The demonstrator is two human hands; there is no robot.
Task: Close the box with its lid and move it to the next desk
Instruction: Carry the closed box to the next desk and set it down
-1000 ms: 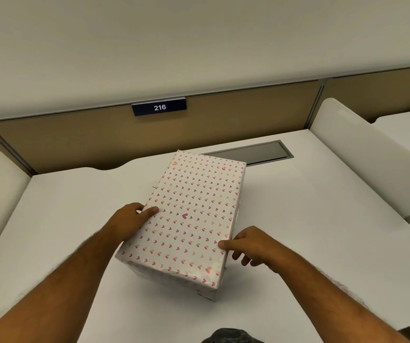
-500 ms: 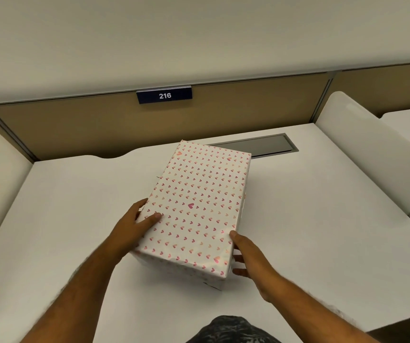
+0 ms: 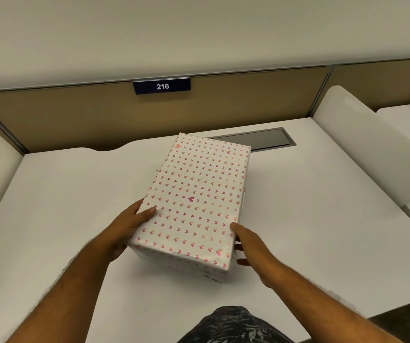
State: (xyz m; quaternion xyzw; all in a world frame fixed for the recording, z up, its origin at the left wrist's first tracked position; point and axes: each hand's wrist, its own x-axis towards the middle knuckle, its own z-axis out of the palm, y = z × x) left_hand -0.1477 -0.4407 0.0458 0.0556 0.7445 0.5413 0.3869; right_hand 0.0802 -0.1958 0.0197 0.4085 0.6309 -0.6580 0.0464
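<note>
A box point(image 3: 194, 201) wrapped in white paper with small pink hearts stands in the middle of the white desk point(image 3: 63, 206), its lid on top and closed. My left hand point(image 3: 127, 226) grips its left side near the front corner, thumb on the lid. My right hand point(image 3: 251, 243) presses against the right side near the front, thumb at the lid's edge and fingers spread down the side. The box's lower part is mostly hidden behind the lid and my hands.
A tan partition with a blue sign reading 216 point(image 3: 162, 86) runs along the back. A grey cable hatch point(image 3: 256, 139) lies behind the box. A white curved divider point(image 3: 372, 149) on the right separates this desk from the neighbouring desk point(image 3: 406, 120).
Both hands slid from the lid's top edges down onto the box's sides. The box looks raised a little toward the camera.
</note>
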